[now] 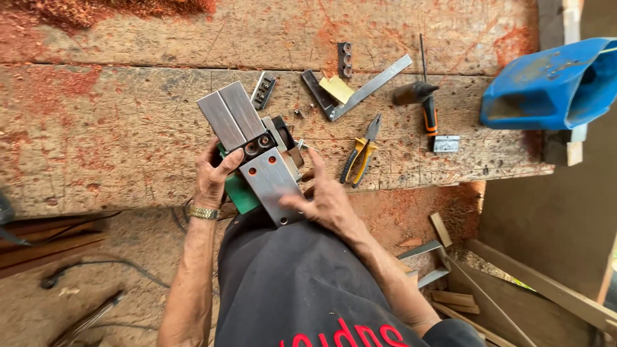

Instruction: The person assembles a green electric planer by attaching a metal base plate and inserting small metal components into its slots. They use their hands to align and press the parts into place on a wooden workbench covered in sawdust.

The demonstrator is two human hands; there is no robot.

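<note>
Two hands grip an upturned planer (254,151) at frame centre, its flat metal sole facing the camera — held that way, it seems, so the blade drum between the two plates is open to view. The left hand (212,173) is clasped round the green body from the left, thumb laid across the sole near the two round holes, bracing the tool against the lap. The right hand (324,199) lies with fingers spread over the lower plate and the right edge, steadying it. Loose parts sit within reach on the bench (116,128), upper middle of the frame: a small clamp plate (263,90), a perforated block (344,59), a square (360,93), pliers (361,154) and a screwdriver (427,106). A blue scoop-like cover (546,87) rests at upper right — clear of the work.
</note>
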